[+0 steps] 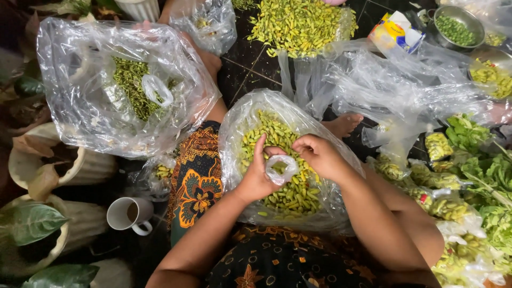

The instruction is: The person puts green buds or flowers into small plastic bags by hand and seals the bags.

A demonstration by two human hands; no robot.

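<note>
My left hand (pixel 257 176) and my right hand (pixel 318 154) together hold a small clear plastic bag (pixel 281 169) over a big clear bag (pixel 234 133) full of yellow-green flower buds (pixel 290 194). Left thumb and fingers pinch the small bag's left edge; the right fingers grip its top right. The big bag rests on my lap, between patterned cloth (pixel 198 176) and my knees.
Another large bag of green buds (pixel 128 85) lies at upper left. A white mug (pixel 129 215) stands on the dark floor. A loose bud heap (pixel 298 24), a metal bowl (pixel 455 24), a small carton (pixel 396 31), crumpled plastic (pixel 394 85), and leafy greens (pixel 482 176) lie around. Plant pots (pixel 53 165) at left.
</note>
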